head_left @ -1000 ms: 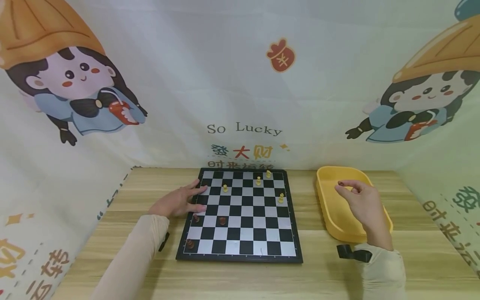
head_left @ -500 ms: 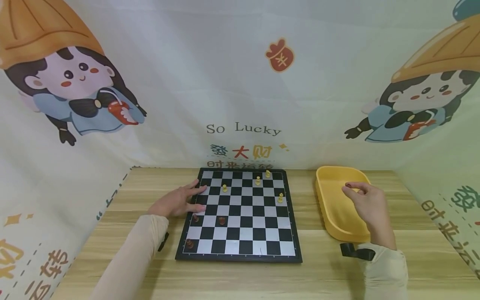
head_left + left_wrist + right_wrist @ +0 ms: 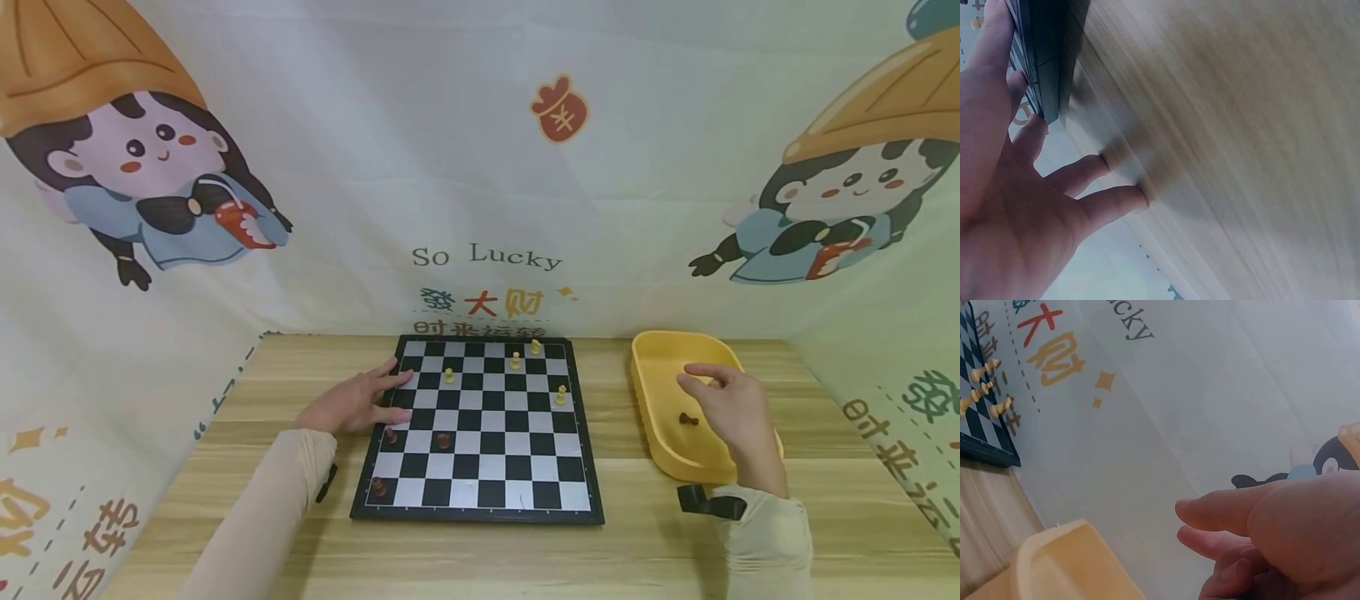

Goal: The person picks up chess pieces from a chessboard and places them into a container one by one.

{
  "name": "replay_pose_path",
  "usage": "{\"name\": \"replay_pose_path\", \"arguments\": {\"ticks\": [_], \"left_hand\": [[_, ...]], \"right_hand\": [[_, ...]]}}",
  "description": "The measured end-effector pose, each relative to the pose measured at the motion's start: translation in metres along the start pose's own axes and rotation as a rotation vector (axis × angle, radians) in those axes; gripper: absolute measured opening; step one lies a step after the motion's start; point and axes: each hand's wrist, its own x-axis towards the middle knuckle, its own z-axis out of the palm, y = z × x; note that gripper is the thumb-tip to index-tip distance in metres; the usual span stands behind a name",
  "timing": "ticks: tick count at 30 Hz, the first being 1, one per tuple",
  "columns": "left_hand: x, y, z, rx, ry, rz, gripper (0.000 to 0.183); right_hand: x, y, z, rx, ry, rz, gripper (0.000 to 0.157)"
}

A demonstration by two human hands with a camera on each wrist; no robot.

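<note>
In the head view, my left hand (image 3: 348, 404) rests on the left edge of a black-and-white chessboard (image 3: 517, 471), its fingers spread. The left wrist view shows that hand (image 3: 1022, 212) with some fingers against the board's dark side (image 3: 1047, 62) and two fingertips by the wooden table. My right hand (image 3: 731, 417) hovers over a yellow tray (image 3: 667, 362), thumb and index finger a little apart and nothing between them. Below it, a dark chess piece (image 3: 688, 419) lies on its side on the tray floor. In the right wrist view the right hand's (image 3: 1272, 531) other fingers are curled.
Three dark red pieces stand on the board's left part, one being a chess piece (image 3: 378, 487) at the near-left corner. Several yellow pieces, among them a chess piece (image 3: 561, 395) at the right, stand farther back. A printed cloth (image 3: 480, 167) hangs behind the wooden table (image 3: 480, 562).
The dark chess piece has left my right hand's fingertips and now lies in the tray. My right hand shifted right, then slightly back left. The left hand stays on the board.
</note>
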Motion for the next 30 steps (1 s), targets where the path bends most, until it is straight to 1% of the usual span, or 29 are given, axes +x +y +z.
{"name": "replay_pose_path", "arguments": {"ticks": [5,12,18,23,30], "left_hand": [[0.0,0.0,0.0,-0.008,0.002,0.008,0.085],[0.0,0.002,-0.008,-0.006,0.004,0.001,0.085],[-0.001,0.001,-0.005,-0.004,-0.006,0.001,0.085],[0.001,0.0,-0.003,-0.009,-0.005,0.0,0.085],[0.003,-0.001,0.0,-0.013,-0.012,-0.01,0.086]], "right_hand": [[-0.002,-0.007,0.009,0.007,-0.032,-0.025,0.051],[-0.006,-0.023,0.034,-0.008,-0.035,-0.113,0.042],[-0.008,-0.03,0.047,-0.013,-0.06,-0.145,0.04],[-0.011,-0.04,0.054,-0.043,-0.082,-0.162,0.041],[-0.012,-0.051,0.07,-0.045,-0.129,-0.189,0.037]]}}
